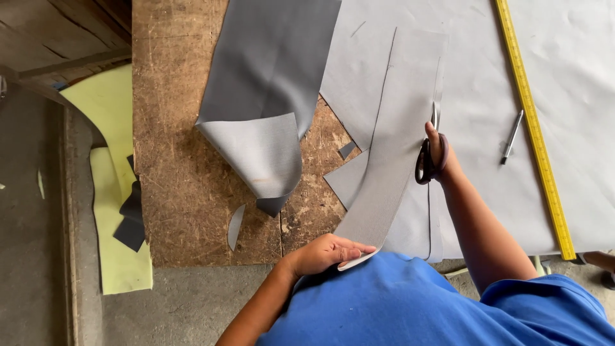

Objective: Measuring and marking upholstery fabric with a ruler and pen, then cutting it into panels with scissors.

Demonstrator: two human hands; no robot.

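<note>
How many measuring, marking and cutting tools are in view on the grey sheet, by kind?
Scissors, in the right hand: 1
Yellow ruler: 1
Pen: 1
Total: 3
The left hand holds no tool; it grips the end of the grey strip.

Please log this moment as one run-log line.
right hand: scissors cutting grey sheet | left hand: holding cut strip
</note>
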